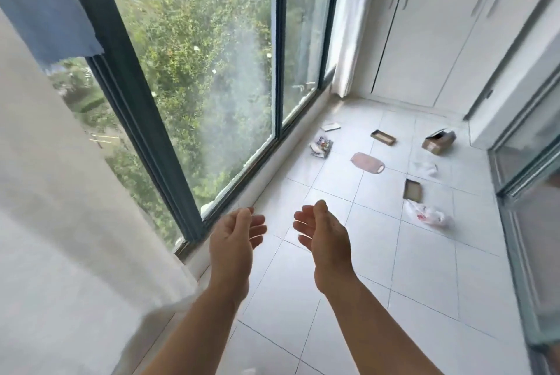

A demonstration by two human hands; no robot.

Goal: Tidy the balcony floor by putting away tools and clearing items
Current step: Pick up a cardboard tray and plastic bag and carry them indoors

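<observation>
A: Hands?
B: left hand and right hand both empty, fingers relaxed, palms facing each other above the white tile floor.
A: Clutter?
B: Far end near the white cabinets: cardboard box, plastic bag, pink oval board.

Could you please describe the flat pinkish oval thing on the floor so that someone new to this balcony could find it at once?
Start at the big dark-framed window and look down to the white tiled floor beside it, where litter lies scattered. Among the scattered items lies a pinkish oval mat, flat on the tiles. Unlike the small brown box trays and crumpled plastic bags around it, it is rounded, smooth and pink.
</observation>
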